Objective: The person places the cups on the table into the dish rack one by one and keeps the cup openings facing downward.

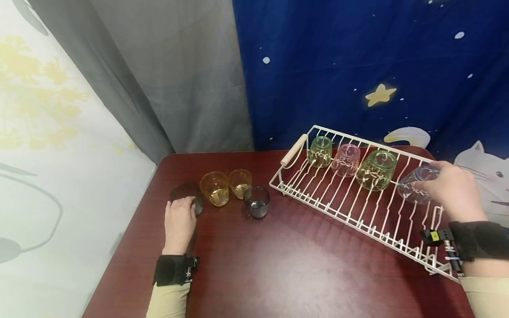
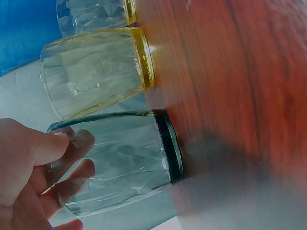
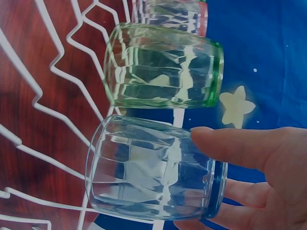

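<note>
My left hand [image 1: 180,223] grips a smoky grey glass [image 2: 115,163] at its rim, thumb on one side and fingers showing through the wall. This glass stands upright on the table, at the left end of a group. Beside it are two yellow glasses [image 1: 214,189], also upright, and a second grey glass [image 1: 256,202]. On the right, my right hand [image 1: 457,190] holds a pale blue glass [image 3: 153,167] round its base, with the thumb on the near side. The blue glass is mouth down on the white wire rack [image 1: 346,217], next to a green glass [image 3: 163,69].
Three upturned glasses line the rack's back: a small green one [image 1: 320,152], a pink one [image 1: 346,160] and a larger green one [image 1: 376,170]. A wooden handle [image 1: 294,150] rises at the rack's left end. Behind the table [image 1: 254,265] hang grey and blue curtains [image 1: 318,66].
</note>
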{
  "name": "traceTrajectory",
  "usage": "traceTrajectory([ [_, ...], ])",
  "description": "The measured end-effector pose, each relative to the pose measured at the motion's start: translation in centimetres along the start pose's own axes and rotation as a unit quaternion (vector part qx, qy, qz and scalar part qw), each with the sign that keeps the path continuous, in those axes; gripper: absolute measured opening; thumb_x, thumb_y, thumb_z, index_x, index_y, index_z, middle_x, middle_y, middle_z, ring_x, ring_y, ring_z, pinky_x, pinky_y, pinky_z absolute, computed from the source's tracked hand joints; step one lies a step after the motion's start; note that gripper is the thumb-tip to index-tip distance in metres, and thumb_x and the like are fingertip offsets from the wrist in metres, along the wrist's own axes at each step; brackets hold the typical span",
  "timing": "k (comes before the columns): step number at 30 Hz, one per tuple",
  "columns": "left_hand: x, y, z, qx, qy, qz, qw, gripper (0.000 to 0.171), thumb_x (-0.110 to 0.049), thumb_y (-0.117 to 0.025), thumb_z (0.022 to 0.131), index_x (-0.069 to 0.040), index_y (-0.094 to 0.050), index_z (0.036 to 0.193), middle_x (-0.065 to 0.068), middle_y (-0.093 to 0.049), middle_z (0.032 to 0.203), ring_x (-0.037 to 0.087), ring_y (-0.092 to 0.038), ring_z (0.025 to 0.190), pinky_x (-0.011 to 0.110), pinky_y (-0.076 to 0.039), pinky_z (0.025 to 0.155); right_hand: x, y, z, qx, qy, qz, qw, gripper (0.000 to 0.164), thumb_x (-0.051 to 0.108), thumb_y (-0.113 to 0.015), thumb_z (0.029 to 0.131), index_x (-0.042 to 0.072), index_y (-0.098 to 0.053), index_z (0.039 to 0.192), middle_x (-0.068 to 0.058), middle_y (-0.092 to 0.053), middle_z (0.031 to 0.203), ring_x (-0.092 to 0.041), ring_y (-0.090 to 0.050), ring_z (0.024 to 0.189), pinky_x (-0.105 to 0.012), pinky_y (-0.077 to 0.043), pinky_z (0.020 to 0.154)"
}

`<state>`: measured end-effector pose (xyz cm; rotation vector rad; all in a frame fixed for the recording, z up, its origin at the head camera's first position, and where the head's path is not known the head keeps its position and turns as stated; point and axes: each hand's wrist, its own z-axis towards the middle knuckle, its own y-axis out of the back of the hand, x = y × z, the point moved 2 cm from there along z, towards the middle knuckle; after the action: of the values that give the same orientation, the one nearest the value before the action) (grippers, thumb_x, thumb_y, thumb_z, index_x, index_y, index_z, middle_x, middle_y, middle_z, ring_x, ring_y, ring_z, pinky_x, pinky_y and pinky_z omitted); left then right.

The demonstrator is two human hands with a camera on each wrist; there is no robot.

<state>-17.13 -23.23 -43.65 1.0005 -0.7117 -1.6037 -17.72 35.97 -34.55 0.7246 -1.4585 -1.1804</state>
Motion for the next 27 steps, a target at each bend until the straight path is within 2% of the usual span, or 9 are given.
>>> traceTrajectory([
  [4, 0.04, 0.05, 0.14, 0.006, 0.008, -0.002, 0.9999, 0.019, -0.007, -0.062, 0.092, -0.002, -0.067, 0.109, 0.02, -0.071, 0.105, 0.038, -0.064, 0.106, 0.06, -0.037, 0.11, -0.18, -0.17, 0.36, 0.02, -0.003, -0.008, 1.0, 0.076, 0.031, -0.07, 0.082, -0.007, -0.038, 0.14, -0.044, -0.043, 0.124, -0.061, -0.041, 0.111, -0.065, -0.043, 0.078],
  [8, 0.03, 0.04, 0.15, 0.009, 0.009, -0.004, 0.9999, 0.019, -0.008, -0.062, 0.092, -0.002, -0.068, 0.109, 0.02, -0.072, 0.104, 0.038, -0.064, 0.105, 0.059, -0.036, 0.111, -0.41, -0.35, 0.33, 0.014, 0.001, -0.004, 1.0, 0.069, 0.035, -0.073, 0.08, -0.001, -0.047, 0.133, -0.039, -0.051, 0.119, -0.055, -0.049, 0.104, -0.058, -0.043, 0.06],
  [12, 0.07, -0.01, 0.11, 0.002, 0.005, -0.008, 1.0, 0.018, -0.007, -0.064, 0.091, -0.002, -0.069, 0.107, 0.02, -0.072, 0.1, 0.038, -0.065, 0.102, 0.058, -0.037, 0.11, -0.59, -0.54, 0.33, 0.01, 0.011, 0.004, 1.0, 0.065, 0.034, -0.073, 0.08, -0.004, -0.049, 0.127, -0.037, -0.055, 0.113, -0.052, -0.051, 0.099, -0.056, -0.041, 0.062],
  [18, -0.03, 0.15, -0.08, -0.026, -0.006, -0.009, 0.9996, 0.016, -0.005, -0.068, 0.087, -0.002, -0.071, 0.103, 0.019, -0.074, 0.094, 0.038, -0.067, 0.095, 0.057, -0.04, 0.108, -0.79, -0.64, 0.26, 0.036, -0.009, 0.009, 0.999, 0.073, 0.045, -0.07, 0.083, 0.001, -0.045, 0.135, -0.037, -0.048, 0.126, -0.054, -0.045, 0.109, -0.063, -0.036, 0.065],
  [27, -0.19, 0.31, -0.3, -0.051, -0.01, -0.018, 0.9985, 0.017, -0.002, -0.07, 0.085, -0.003, -0.072, 0.101, 0.017, -0.074, 0.091, 0.036, -0.068, 0.087, 0.055, -0.042, 0.107, -0.91, -0.65, 0.24, 0.074, -0.015, 0.005, 0.997, 0.089, 0.054, -0.064, 0.085, -0.003, -0.03, 0.146, -0.039, -0.038, 0.137, -0.058, -0.036, 0.117, -0.071, -0.035, 0.075],
])
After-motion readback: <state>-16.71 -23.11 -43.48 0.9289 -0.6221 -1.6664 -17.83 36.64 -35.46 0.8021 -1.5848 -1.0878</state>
